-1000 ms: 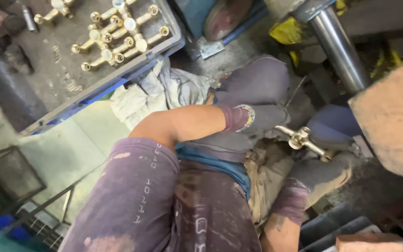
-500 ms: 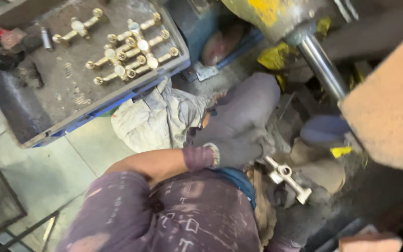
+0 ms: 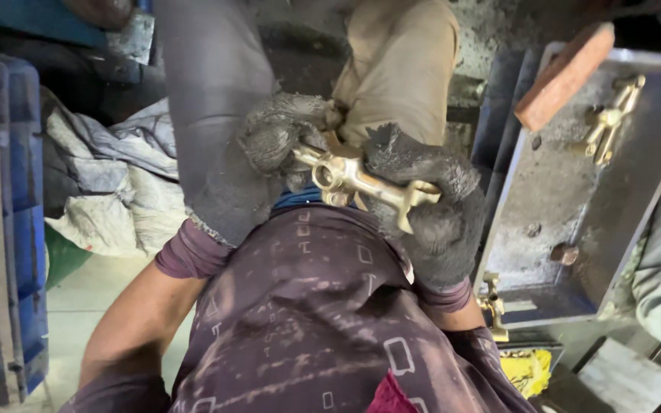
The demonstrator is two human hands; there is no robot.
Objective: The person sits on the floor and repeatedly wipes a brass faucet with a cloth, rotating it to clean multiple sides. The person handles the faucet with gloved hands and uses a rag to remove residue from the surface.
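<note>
Both my gloved hands, left hand (image 3: 284, 141) and right hand (image 3: 430, 206), are clamped on one brass fitting (image 3: 361, 182); another lies in the right tray (image 3: 575, 199)

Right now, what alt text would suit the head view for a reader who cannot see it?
Two hands in dirty grey work gloves, left hand and right hand, hold a cross-shaped brass valve fitting above the person's lap. A grey metal tray with another brass fitting and a reddish-brown block lies to the right.
</note>
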